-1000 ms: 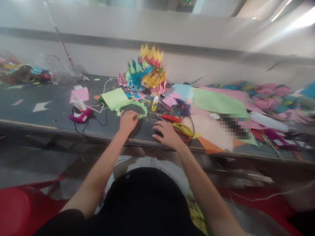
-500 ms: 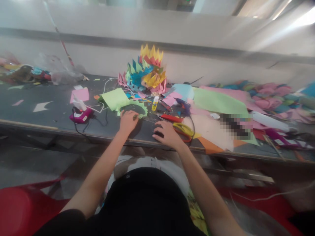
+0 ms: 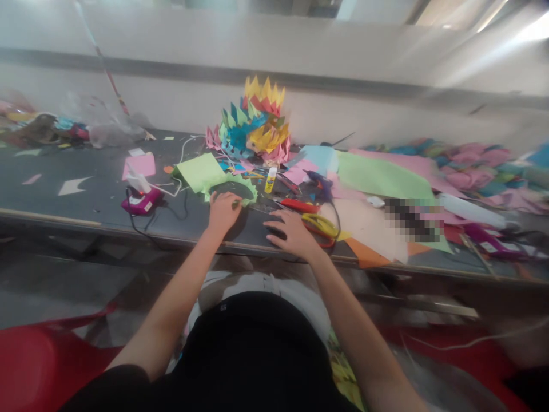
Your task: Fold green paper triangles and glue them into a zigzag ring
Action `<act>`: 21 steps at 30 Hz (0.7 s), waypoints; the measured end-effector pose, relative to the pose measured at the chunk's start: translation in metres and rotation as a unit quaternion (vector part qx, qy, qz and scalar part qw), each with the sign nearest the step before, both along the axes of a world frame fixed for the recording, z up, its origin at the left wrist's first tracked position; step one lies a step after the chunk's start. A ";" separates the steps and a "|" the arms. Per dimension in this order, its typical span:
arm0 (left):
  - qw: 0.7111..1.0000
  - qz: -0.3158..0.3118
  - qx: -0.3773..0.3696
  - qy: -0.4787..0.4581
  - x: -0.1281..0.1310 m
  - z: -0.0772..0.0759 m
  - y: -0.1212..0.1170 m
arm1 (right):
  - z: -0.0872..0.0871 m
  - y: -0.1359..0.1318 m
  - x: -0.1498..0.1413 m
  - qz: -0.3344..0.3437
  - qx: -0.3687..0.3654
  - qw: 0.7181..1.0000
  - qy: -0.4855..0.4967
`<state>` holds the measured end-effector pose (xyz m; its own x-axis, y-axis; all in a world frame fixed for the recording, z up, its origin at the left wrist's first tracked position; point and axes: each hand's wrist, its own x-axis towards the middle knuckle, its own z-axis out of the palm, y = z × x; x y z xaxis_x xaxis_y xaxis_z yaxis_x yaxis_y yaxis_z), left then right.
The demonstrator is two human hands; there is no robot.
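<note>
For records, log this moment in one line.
left grip: at jagged green paper; right grip: beside yellow handle; glue stick: beyond both

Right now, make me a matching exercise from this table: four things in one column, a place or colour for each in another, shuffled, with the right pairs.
1. Left hand
2. Right hand
3. Glue stick
4. Spiky paper stack

A. yellow and white
B. beside yellow handles
C. many-coloured, near the wall
D. at the near edge of jagged green paper

Pairs: 1-D, 2-B, 3-A, 4-C
</note>
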<state>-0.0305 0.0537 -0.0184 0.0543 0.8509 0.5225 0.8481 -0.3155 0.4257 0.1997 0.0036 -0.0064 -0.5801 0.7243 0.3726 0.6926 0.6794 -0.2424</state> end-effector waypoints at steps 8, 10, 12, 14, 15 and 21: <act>1.000 -0.001 -0.007 0.003 0.000 0.001 -0.001 | -0.001 0.001 0.002 0.001 -0.009 1.000 0.020; 1.000 -0.001 -0.007 0.003 0.000 0.002 -0.001 | -0.001 0.001 0.002 0.007 -0.012 1.000 0.018; 1.000 0.002 -0.010 0.003 0.000 0.001 -0.001 | -0.001 0.001 0.002 0.004 -0.014 0.999 0.030; 1.000 0.004 -0.012 0.002 0.000 0.001 -0.001 | -0.001 0.001 0.002 -0.004 -0.011 0.999 0.045; 1.000 0.004 -0.012 0.002 0.000 0.001 -0.001 | -0.001 0.001 0.002 -0.007 -0.007 0.999 0.046; 1.000 0.003 -0.016 0.004 0.001 0.003 -0.001 | 0.000 0.000 0.001 -0.012 0.005 1.000 0.029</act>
<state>-0.0297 0.0522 -0.0157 0.0525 0.8679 0.4940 0.8536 -0.2957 0.4288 0.2010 0.0040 -0.0067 -0.5399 0.7342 0.4117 0.6940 0.6650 -0.2758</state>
